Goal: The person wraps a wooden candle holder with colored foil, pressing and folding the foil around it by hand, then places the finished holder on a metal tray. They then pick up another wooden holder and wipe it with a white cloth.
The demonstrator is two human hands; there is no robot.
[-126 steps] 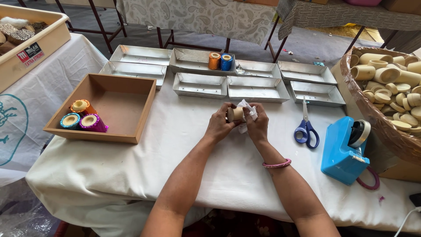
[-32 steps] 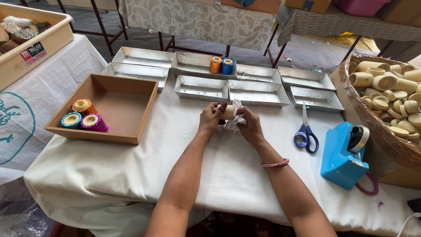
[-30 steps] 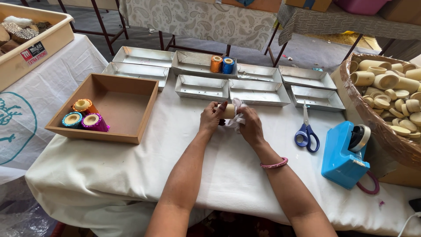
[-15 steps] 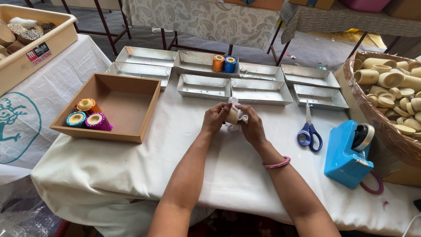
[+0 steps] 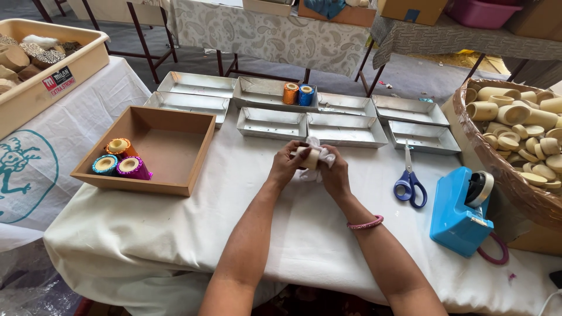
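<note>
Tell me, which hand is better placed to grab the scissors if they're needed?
Right, probably. The right hand is on the same side as the blue-handled scissors. The left hand is farther off, and both hands grip the small cream roll.

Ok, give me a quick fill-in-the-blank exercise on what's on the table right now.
1. Both hands, the left hand and the right hand, hold one pale wooden cylinder with a piece of ____ cloth.
2. The brown box holds ____ wrapped cylinders.
3. The scissors have ____ handles.
4. The orange and blue cylinders stand in a ____ tray.

Missing words: white; three; blue; metal
</note>
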